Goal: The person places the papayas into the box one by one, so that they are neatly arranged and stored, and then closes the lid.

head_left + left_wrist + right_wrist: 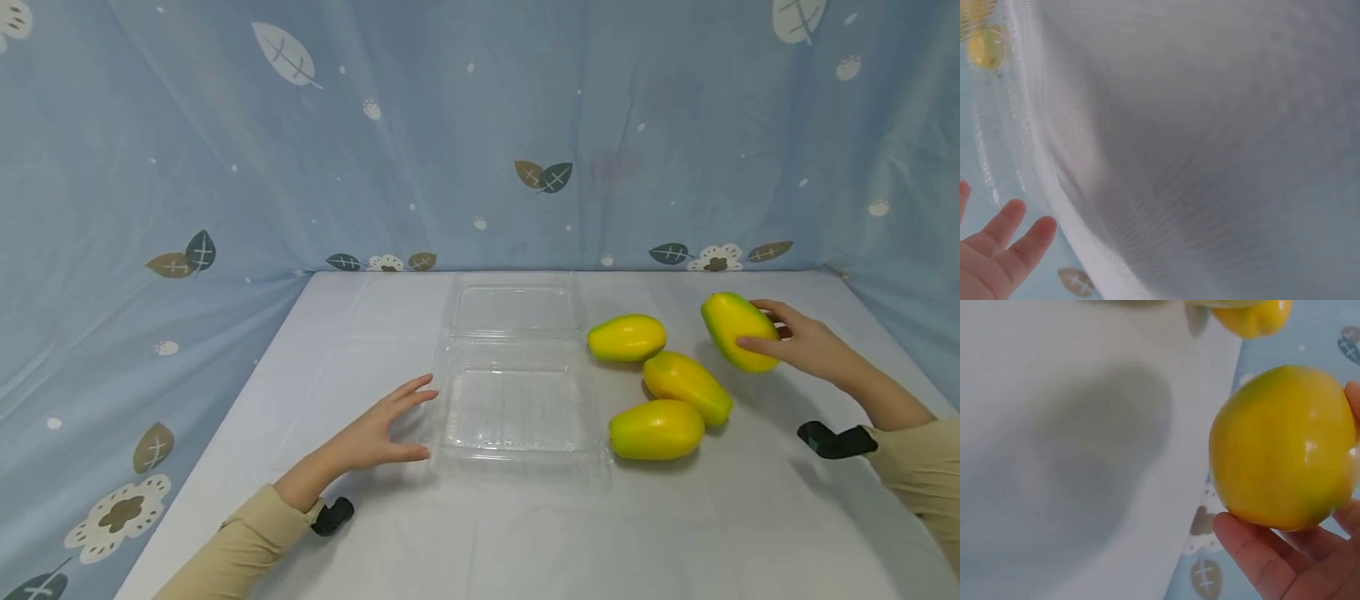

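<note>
My right hand [813,343] grips a yellow-green papaya [731,327] at the right, thumb on the near side and fingers behind. In the right wrist view this papaya [1282,450] is held up off the table, with a shadow cast below. A clear plastic clamshell box [517,457] lies opened flat in the middle, its lid [517,287] toward the back. No fruit lies inside it. Beside the box's left edge, my left hand [375,433] has its fingers spread and holds nothing. Whether it touches the rim I cannot tell.
Right of the box lie three more papayas: one at the back [627,337], one in the middle [687,386] and one in front [656,430]. They sit close together on the white tabletop [360,550]. A blue leaf-patterned curtain [450,125] closes off the back and sides.
</note>
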`<state>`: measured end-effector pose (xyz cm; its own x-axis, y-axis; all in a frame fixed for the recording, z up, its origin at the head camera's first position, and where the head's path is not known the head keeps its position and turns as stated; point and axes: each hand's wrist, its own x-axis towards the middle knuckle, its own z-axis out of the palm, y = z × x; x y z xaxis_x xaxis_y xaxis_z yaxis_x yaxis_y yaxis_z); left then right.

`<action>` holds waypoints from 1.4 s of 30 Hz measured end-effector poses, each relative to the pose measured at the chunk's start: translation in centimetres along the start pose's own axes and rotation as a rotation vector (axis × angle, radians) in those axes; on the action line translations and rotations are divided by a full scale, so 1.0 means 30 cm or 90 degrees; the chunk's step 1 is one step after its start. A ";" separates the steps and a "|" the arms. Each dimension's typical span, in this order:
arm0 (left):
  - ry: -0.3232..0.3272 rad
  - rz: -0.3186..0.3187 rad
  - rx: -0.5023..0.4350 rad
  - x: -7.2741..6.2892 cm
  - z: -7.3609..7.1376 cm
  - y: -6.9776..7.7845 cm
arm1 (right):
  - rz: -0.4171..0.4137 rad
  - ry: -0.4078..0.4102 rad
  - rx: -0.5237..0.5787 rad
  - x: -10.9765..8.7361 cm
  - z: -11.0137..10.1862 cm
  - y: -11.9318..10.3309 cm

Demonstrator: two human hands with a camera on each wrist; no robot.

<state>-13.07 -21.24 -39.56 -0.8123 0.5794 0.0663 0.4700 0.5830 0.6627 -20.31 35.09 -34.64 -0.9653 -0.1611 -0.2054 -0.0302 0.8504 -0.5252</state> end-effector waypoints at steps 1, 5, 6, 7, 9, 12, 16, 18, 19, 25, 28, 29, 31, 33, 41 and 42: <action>0.001 -0.005 0.004 0.000 0.000 -0.001 | -0.003 0.004 0.000 0.000 -0.002 -0.007; 0.001 -0.022 0.004 -0.003 -0.001 -0.003 | -0.019 0.017 0.003 0.002 -0.010 -0.042; -0.001 -0.023 0.001 -0.003 -0.001 -0.004 | -0.022 0.020 0.004 0.002 -0.012 -0.051; -0.003 -0.023 -0.002 -0.002 -0.001 -0.004 | -0.024 0.023 0.005 0.002 -0.014 -0.060; -0.006 -0.018 -0.005 0.001 0.001 -0.005 | -0.027 0.028 0.005 0.000 -0.018 -0.077; -0.007 -0.013 -0.004 0.006 0.004 -0.004 | -0.032 0.032 0.004 -0.002 -0.024 -0.099; -0.004 -0.015 -0.004 0.004 0.006 -0.006 | -0.041 0.036 -0.001 0.004 -0.029 -0.133; -0.005 -0.016 -0.006 0.003 0.007 -0.007 | -0.044 0.038 -0.005 0.005 -0.031 -0.151; -0.005 -0.016 -0.009 0.003 0.007 -0.007 | -0.045 0.039 -0.008 0.005 -0.031 -0.160; -0.009 -0.017 -0.005 0.003 0.005 0.001 | -0.066 0.049 -0.013 0.004 -0.027 -0.217; -0.009 -0.015 -0.002 0.003 0.004 -0.002 | -0.079 0.048 -0.011 0.003 -0.028 -0.243; -0.010 -0.017 -0.003 0.002 0.004 -0.004 | -0.083 0.048 -0.012 0.004 -0.027 -0.252; -0.011 -0.021 -0.005 0.002 0.004 -0.006 | -0.093 0.052 -0.012 0.004 -0.024 -0.268; -0.013 -0.026 -0.009 0.002 0.004 -0.004 | -0.103 0.055 -0.012 0.004 -0.018 -0.283; -0.007 -0.018 0.010 0.000 0.002 0.006 | -0.148 0.059 -0.013 0.006 0.000 -0.335; -0.007 -0.019 0.011 0.000 0.002 0.005 | -0.150 0.059 -0.013 0.007 0.001 -0.343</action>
<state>-12.97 -21.12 -39.49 -0.8221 0.5680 0.0378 0.4511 0.6095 0.6519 -20.20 26.30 -29.31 -0.9508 -0.3099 -0.0024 -0.2610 0.8047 -0.5333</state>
